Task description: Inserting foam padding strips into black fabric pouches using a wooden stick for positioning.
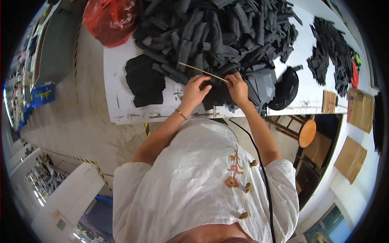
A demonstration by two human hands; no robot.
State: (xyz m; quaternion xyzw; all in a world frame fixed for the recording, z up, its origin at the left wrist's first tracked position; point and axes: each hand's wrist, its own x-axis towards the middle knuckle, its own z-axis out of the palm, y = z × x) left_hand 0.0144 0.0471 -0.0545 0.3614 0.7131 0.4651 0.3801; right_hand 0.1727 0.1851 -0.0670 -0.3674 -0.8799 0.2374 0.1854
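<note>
My right hand (238, 88) is closed on a thin wooden stick (198, 69), gripping it near its right end. From there the stick slants up and left across the black fabric. Just left of it is my left hand (195, 94), its thumb and curved index finger apart, close to the stick. Dark fabric shows behind those fingers; I see nothing plainly held in them. Beyond both hands rises a large heap of black fabric strips (219, 34), some rolled or tube-like. A flatter stack of black fabric pieces (145, 81) lies to the left on the white table (117, 95).
A red plastic bag (110, 24) sits at the table's far left corner. Right of my hands lie grey panels (261, 85) and a black rounded object (286, 90). More black strips (330, 48) lie far right. A stool (306, 133) stands below; a black cable (263, 170) crosses my front.
</note>
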